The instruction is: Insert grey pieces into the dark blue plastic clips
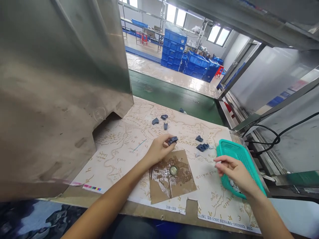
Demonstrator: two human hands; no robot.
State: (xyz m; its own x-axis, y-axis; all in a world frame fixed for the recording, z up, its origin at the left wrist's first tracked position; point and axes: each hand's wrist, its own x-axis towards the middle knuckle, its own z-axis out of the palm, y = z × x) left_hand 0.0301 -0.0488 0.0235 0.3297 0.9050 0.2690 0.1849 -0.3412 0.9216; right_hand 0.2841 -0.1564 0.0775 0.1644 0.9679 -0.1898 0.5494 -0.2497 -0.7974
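One blue plastic piece [172,140] sits pinched in my left hand [158,150], just above the cardboard square [171,176]. My right hand [234,172], loosely open, hovers over the green basket [230,149], beside the printed map sheet [119,159].

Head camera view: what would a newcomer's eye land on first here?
The bright teal plastic basket at the right edge of the map-printed bench sheet stands out, beside the right hand. In the centre, the left hand pinches a dark blue plastic part above a stained cardboard square. Far back, blue crates stand stacked.
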